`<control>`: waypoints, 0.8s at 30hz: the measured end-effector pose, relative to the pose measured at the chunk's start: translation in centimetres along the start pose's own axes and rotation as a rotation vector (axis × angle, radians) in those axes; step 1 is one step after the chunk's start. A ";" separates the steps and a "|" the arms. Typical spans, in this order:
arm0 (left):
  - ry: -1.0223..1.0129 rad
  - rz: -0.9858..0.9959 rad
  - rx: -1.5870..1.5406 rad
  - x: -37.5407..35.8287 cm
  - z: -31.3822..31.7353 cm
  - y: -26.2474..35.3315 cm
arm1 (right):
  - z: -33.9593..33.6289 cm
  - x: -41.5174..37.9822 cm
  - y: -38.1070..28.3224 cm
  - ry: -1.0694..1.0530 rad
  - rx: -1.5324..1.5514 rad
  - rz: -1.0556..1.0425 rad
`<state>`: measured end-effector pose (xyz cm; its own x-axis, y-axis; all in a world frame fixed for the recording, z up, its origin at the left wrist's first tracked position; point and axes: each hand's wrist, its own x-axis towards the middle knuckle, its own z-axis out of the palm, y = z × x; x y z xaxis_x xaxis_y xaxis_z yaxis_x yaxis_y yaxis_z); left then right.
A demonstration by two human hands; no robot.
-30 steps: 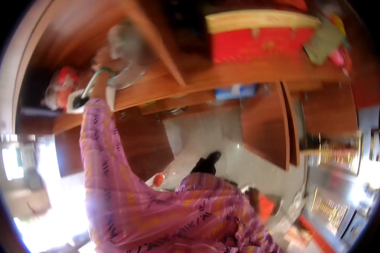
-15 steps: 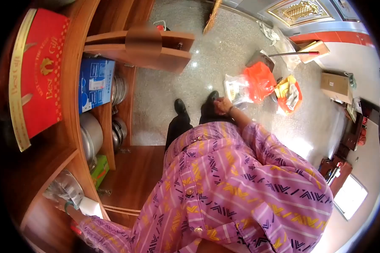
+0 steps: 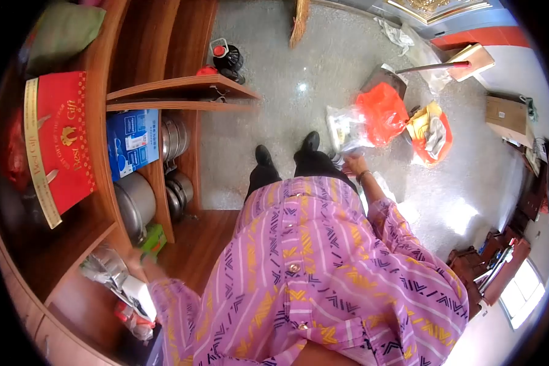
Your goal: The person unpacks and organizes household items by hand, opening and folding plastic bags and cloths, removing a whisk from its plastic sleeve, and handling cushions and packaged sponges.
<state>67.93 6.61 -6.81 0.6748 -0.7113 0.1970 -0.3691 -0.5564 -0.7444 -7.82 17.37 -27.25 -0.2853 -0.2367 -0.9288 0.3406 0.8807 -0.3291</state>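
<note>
My left hand (image 3: 141, 263) is at the lower left, smeared by motion, by the low compartment of the wooden cabinet. Close to it are a clear plastic bag (image 3: 104, 266), a white box (image 3: 139, 295) and a green box (image 3: 154, 240). A large metal pot (image 3: 135, 204) stands just beyond. My right hand (image 3: 355, 165) hangs beside my right leg with its fingers curled, a small greyish shape at the fingertips that I cannot make out. On the floor beyond that hand lies a clear plastic bag with things inside (image 3: 346, 128).
An open cabinet door (image 3: 177, 91) juts over the floor. On the shelves are a red gift box (image 3: 64, 146), a blue box (image 3: 134, 139) and pan lids (image 3: 175, 139). A red bag (image 3: 383, 113), a yellow-and-red bag (image 3: 432, 134) and a dustpan (image 3: 389, 79) are on the floor.
My left hand has drawn back from the clear plastic bag in the low compartment, toward my body. My right hand has moved a little right and down in view. The view has shifted.
</note>
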 end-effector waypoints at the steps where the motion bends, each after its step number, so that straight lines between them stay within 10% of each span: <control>1: -0.142 0.296 0.227 -3.0 -2.4 3.3 | -1.9 1.8 0.7 -0.145 0.130 0.080; 3: -0.223 0.783 0.413 -9.0 -7.8 10.1 | -2.9 -0.6 -0.9 0.009 0.054 0.006; 4: 0.027 0.903 0.323 -8.4 2.6 13.1 | -4.1 -0.4 -0.6 0.009 0.064 0.009; 6: 0.006 1.280 0.082 -12.4 1.6 19.0 | -6.1 -0.7 0.0 0.023 0.117 -0.007; 11: -0.488 0.760 -1.345 -23.1 -18.8 25.8 | -10.1 1.3 1.7 0.043 0.261 -0.045; 24: -1.011 0.903 -1.437 -28.2 -28.1 40.6 | -11.6 2.7 -2.7 0.290 0.049 -0.127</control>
<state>15.96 -7.97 -24.63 -0.1102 -0.7638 -0.6360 -0.5589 -0.4815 0.6751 -19.92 19.15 -26.89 -0.5692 -0.2107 -0.7947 0.3263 0.8294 -0.4536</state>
